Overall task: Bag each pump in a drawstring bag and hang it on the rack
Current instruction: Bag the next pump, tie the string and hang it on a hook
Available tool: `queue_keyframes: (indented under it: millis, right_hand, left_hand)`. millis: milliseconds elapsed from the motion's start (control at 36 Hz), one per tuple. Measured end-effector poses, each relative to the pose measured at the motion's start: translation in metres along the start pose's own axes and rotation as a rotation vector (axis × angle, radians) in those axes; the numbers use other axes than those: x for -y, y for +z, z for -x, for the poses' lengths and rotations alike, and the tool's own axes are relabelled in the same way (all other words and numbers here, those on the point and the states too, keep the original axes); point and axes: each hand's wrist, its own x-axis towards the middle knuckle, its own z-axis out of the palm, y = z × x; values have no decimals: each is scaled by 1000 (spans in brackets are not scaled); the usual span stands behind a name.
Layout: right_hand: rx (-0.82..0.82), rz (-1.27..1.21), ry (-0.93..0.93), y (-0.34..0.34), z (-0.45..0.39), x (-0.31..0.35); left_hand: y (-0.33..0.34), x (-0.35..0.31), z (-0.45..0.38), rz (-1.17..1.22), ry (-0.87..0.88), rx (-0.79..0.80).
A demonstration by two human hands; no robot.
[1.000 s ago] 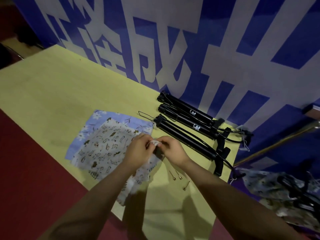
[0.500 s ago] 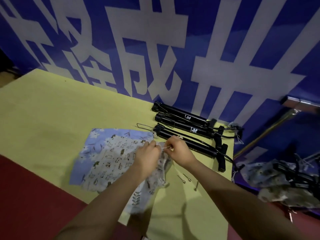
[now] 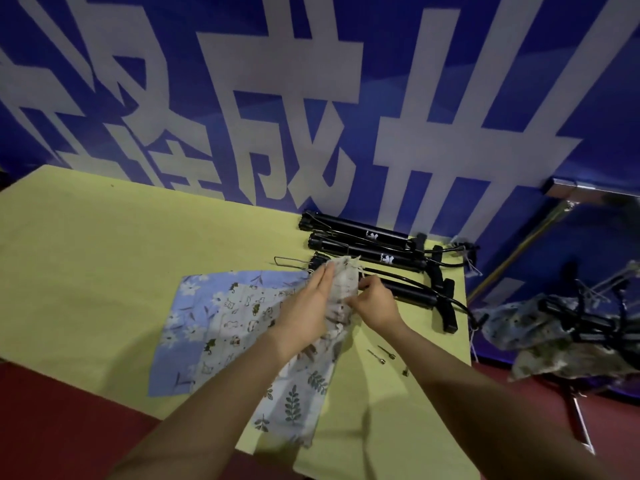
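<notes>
Left hand: we are seeing the left hand lying with fingers stretched almost straight along the mouth of the leaf-print bag, the cloth pinched under it.
Right hand: the right hand is curling its fingertips onto the same bag mouth from the other side, gripping the cloth edge; the two hands are nearly touching.
Leaf-print bag: it is rising from the yellow table at its mouth and trailing down toward the near table edge, its lower end lying flat.
Other bags: a blue flowered bag and a pale animal-print bag are lying flat, overlapping, just left of the hands.
Pumps: three black pumps are lying side by side at the far right of the table, against the blue wall banner; the nearest one is sitting just behind the raised bag mouth.
Small parts: a few metal needles are lying on the table right of the bag.
Rack side: we are making out bagged pumps beyond the table's right edge, blurred.
</notes>
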Motion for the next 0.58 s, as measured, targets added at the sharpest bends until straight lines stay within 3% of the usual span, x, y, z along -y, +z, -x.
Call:
queue_keyframes:
  millis: [83, 222, 389, 500, 583]
  right_hand:
    - [-22, -77, -17, 2, 1, -5]
    - [-137, 11, -45, -1, -2, -20]
    - [-103, 33, -134, -13, 6, -42]
    - [-49, 189, -122, -18, 15, -68]
    - [46, 446, -98, -18, 26, -87]
  left_hand:
    - [-5, 0, 1, 31, 5, -34]
    - [-6, 3, 1, 51, -25, -48]
    - [6, 3, -7, 18, -20, 0]
    - [18, -1, -12, 17, -3, 72]
    - [30, -8, -11, 40, 2, 146]
